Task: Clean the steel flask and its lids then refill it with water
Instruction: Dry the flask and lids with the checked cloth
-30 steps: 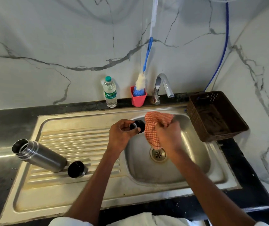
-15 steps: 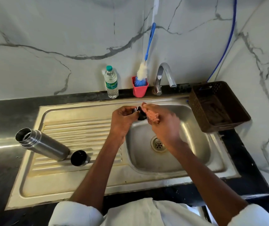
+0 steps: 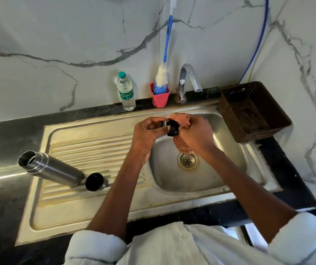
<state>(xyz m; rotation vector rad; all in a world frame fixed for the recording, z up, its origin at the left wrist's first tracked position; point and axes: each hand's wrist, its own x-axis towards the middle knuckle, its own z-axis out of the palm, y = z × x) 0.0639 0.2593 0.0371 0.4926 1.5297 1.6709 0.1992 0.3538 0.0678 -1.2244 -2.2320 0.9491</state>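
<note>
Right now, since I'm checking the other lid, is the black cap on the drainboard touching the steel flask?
Apart. The head view shows a thin strip of drainboard between the steel flask and the black cap.

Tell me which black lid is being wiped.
The small black lid held over the basin, between left hand and checked cloth; the other lid lies untouched beside the flask.

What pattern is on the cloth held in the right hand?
The cloth has an orange and white check, seen in the head view.
</note>
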